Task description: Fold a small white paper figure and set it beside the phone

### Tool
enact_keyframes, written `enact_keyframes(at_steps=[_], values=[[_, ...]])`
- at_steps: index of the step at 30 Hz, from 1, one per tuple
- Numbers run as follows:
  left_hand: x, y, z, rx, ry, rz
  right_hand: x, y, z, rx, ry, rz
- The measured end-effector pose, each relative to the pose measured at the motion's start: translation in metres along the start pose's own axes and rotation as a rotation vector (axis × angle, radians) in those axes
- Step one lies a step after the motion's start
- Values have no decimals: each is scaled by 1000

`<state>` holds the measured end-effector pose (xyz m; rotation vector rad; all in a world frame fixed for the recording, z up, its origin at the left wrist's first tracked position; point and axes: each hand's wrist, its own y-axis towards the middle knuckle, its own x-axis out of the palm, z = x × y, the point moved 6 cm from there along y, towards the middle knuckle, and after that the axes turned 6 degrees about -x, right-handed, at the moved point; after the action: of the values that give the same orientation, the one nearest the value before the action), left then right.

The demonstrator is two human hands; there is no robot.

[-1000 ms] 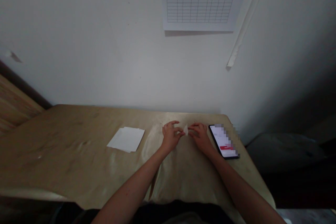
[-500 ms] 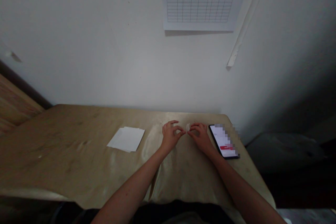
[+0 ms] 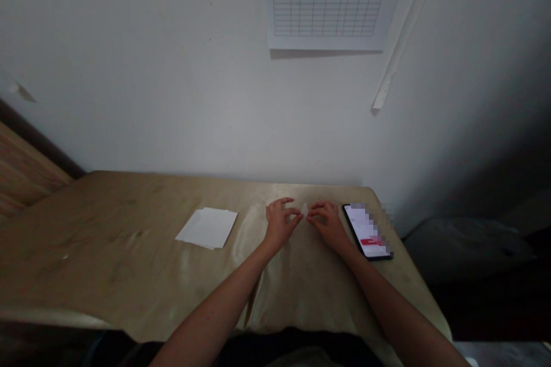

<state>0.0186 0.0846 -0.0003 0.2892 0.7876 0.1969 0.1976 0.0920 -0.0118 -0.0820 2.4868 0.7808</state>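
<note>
Between my fingertips is a small pale piece of paper [image 3: 305, 208], too small for its folds to be made out. My left hand [image 3: 279, 222] pinches it from the left with thumb and forefinger, the other fingers curved above. From the right, my right hand [image 3: 329, 225] pinches the same piece, fingertips pressed together. Both hands are low over the table, a short gap between them. Left of my left hand lies a loose stack of white paper sheets [image 3: 209, 228], its edges slightly out of line.
A phone [image 3: 370, 235] with a lit screen lies beside my right hand. The table [image 3: 142, 275] has a shiny brownish cover and meets the wall [image 3: 172, 97]. A sheet with a printed grid [image 3: 327, 0] hangs there, with a pale strip [image 3: 400, 46] to its right.
The small piece of paper has shifted slightly left and tilted between my fingertips. My right fingers have moved a little toward my left ones. The stack and phone are unmoved.
</note>
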Motion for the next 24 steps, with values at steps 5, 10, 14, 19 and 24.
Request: enact_keyframes(at_steps=[5,10,14,19,24], values=[[-1,-1,2,-12,14,-3,1,2,-1,-19,36,-17],[1,-2,3,18,56,-22,3,1,5,33,66,-22],[0,-4,6,49,76,-36,2,-1,9,65,26,-16],[-1,-6,8,37,94,-33,1,-2,9,96,-1,1],[-1,-6,8,6,76,-39,0,-2,7,110,-6,15]])
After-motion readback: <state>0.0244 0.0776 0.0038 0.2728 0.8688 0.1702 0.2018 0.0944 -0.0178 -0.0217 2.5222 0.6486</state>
